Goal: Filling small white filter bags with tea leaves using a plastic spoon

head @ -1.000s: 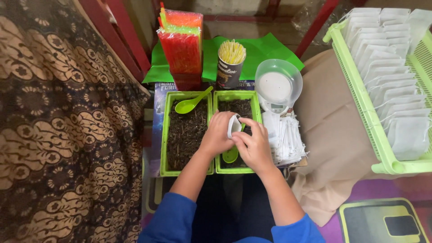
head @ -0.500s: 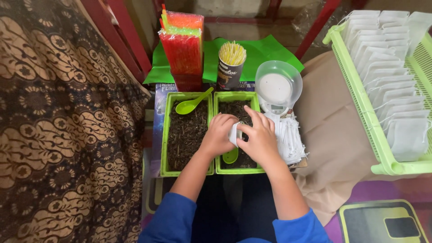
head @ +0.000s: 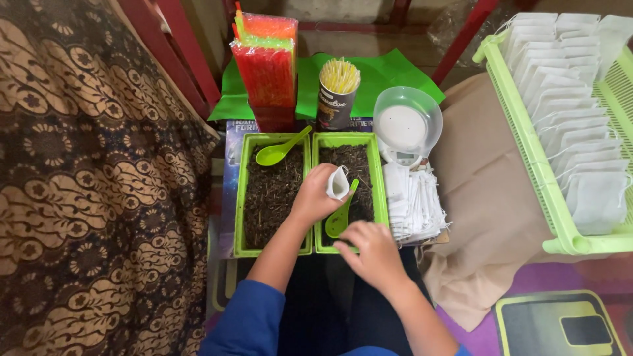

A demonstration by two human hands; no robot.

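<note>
My left hand [head: 316, 198] holds a small white filter bag [head: 337, 182] open above the right green tray [head: 377, 177] of dark dried leaves. My right hand [head: 371, 249] is lower, at the tray's near edge, its fingers by the handle end of a green spoon [head: 340, 219] that lies in that tray. I cannot tell whether it grips the spoon. A second green spoon [head: 280, 149] rests in the left green tray [head: 239, 191], also filled with dark leaves.
A stack of empty white bags [head: 415, 201] lies right of the trays. Behind stand a clear bowl on a small scale [head: 403, 125], a can of yellow sticks [head: 337, 92] and packs of coloured straws [head: 267, 62]. A light green basket [head: 527, 145] of filled bags sits at right.
My right hand has left the bag and dropped toward the near end of the green spoon. My left hand now holds the bag alone.
</note>
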